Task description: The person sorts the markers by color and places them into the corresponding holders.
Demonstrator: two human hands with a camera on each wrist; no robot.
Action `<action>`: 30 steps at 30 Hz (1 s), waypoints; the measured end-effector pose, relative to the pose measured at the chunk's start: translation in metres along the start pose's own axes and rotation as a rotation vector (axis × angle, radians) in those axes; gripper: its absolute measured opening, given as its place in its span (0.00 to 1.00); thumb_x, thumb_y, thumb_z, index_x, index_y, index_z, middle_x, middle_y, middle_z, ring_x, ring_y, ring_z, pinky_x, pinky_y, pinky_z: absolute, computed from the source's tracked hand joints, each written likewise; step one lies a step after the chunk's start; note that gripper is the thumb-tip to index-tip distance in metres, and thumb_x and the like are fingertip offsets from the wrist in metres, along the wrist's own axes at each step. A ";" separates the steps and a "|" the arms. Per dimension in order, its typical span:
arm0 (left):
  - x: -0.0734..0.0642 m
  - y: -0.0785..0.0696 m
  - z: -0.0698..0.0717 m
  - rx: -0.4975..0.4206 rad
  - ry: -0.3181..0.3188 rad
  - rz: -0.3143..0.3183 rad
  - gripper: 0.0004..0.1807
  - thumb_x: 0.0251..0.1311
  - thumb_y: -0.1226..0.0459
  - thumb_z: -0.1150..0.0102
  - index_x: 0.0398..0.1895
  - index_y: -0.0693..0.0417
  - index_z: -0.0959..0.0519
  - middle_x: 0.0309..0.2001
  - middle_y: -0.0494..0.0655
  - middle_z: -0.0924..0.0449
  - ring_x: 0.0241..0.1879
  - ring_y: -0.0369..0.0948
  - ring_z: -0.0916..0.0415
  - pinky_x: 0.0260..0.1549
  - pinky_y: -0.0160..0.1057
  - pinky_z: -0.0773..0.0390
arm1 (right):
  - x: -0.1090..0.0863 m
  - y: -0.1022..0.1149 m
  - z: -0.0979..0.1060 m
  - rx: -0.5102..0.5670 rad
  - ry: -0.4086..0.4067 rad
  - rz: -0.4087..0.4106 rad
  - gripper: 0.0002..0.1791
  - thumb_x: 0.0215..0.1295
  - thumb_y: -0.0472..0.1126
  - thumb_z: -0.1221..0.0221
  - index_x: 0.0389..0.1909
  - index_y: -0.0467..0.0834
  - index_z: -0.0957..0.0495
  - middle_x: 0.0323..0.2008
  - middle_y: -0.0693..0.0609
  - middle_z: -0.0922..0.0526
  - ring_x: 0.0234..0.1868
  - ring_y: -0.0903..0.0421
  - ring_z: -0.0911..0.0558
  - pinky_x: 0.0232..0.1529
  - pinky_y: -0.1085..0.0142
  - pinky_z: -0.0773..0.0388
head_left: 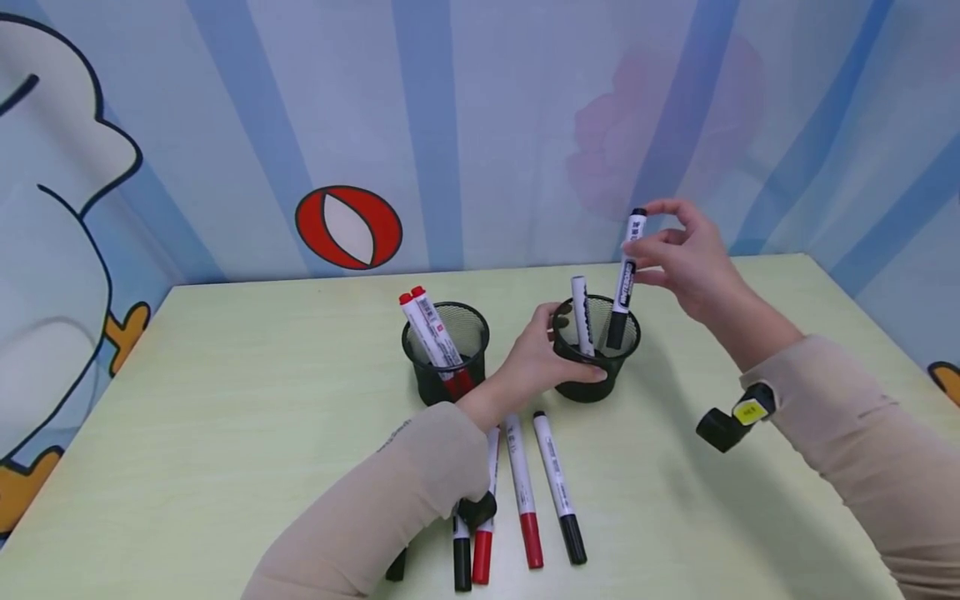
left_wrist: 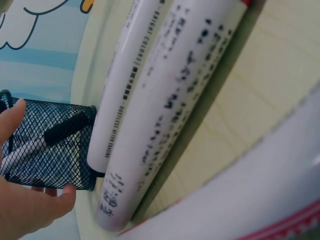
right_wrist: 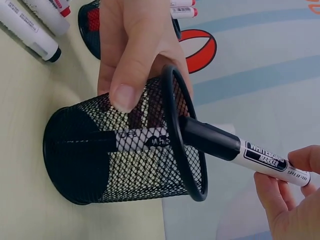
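My right hand [head_left: 686, 258] pinches a black-capped whiteboard marker [head_left: 627, 271] by its upper end. Its cap points down, just inside the rim of the right black mesh pen cup [head_left: 588, 392]. My left hand [head_left: 536, 350] grips that cup round its side, thumb toward me in the right wrist view. Another marker [head_left: 581, 317] stands inside the cup, and its black cap [left_wrist: 65, 127] shows low through the mesh in the left wrist view.
A second mesh cup [head_left: 431, 387] to the left holds two red markers [head_left: 433, 333]. Before the cups lie several loose markers, among them a red one [head_left: 523, 492] and a black one [head_left: 559, 487]. My left forearm covers some. A patterned wall [head_left: 510, 125] stands behind the table.
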State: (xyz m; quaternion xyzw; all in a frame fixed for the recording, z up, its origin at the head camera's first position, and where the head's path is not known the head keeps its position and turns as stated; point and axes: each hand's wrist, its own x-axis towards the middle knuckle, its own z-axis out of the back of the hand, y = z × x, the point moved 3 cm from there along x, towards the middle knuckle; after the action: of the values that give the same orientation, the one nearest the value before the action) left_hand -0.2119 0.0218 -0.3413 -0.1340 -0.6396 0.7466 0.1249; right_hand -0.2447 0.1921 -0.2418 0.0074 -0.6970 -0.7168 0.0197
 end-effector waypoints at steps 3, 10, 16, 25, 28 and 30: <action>0.000 0.000 0.000 0.001 -0.005 0.005 0.52 0.41 0.67 0.26 0.69 0.48 0.47 0.67 0.46 0.41 0.64 0.48 0.43 0.59 0.43 0.36 | 0.001 -0.005 -0.002 -0.059 -0.002 0.021 0.21 0.60 0.30 0.43 0.50 0.48 0.37 0.29 0.52 0.24 0.26 0.58 0.22 0.32 0.67 0.19; 0.001 0.002 0.000 -0.020 -0.007 -0.007 0.50 0.40 0.68 0.26 0.68 0.48 0.46 0.65 0.45 0.39 0.63 0.47 0.41 0.59 0.43 0.36 | 0.000 -0.018 -0.010 -0.211 0.018 0.057 0.22 0.61 0.30 0.43 0.53 0.47 0.38 0.30 0.52 0.26 0.27 0.58 0.20 0.33 0.67 0.19; 0.000 0.002 0.000 -0.028 -0.004 -0.017 0.50 0.40 0.68 0.26 0.67 0.49 0.45 0.65 0.46 0.38 0.63 0.48 0.40 0.58 0.42 0.35 | -0.004 -0.027 -0.017 -0.345 0.081 0.111 0.26 0.60 0.31 0.42 0.57 0.42 0.40 0.31 0.48 0.27 0.31 0.58 0.23 0.32 0.66 0.20; 0.000 0.001 0.001 -0.016 0.003 -0.019 0.50 0.41 0.67 0.26 0.67 0.49 0.46 0.65 0.47 0.39 0.63 0.49 0.41 0.59 0.44 0.36 | -0.007 -0.034 -0.025 -0.442 0.123 0.148 0.27 0.62 0.33 0.43 0.60 0.39 0.41 0.34 0.42 0.29 0.31 0.54 0.23 0.34 0.62 0.19; 0.000 0.001 0.002 -0.016 0.005 -0.026 0.49 0.41 0.68 0.26 0.67 0.49 0.45 0.65 0.46 0.39 0.62 0.48 0.41 0.58 0.43 0.35 | -0.006 -0.035 -0.026 -0.467 0.119 0.151 0.27 0.62 0.33 0.43 0.60 0.39 0.41 0.35 0.42 0.29 0.33 0.53 0.23 0.35 0.61 0.19; -0.001 0.001 0.002 -0.015 0.006 -0.029 0.49 0.41 0.68 0.27 0.67 0.49 0.45 0.64 0.45 0.38 0.62 0.48 0.40 0.58 0.42 0.35 | -0.006 -0.036 -0.027 -0.480 0.116 0.158 0.26 0.62 0.33 0.43 0.60 0.40 0.40 0.34 0.42 0.29 0.33 0.52 0.23 0.35 0.60 0.19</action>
State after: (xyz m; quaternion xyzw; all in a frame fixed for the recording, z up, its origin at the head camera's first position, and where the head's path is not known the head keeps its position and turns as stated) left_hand -0.2120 0.0199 -0.3417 -0.1278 -0.6467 0.7394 0.1366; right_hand -0.2384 0.1668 -0.2789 -0.0109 -0.5029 -0.8564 0.1167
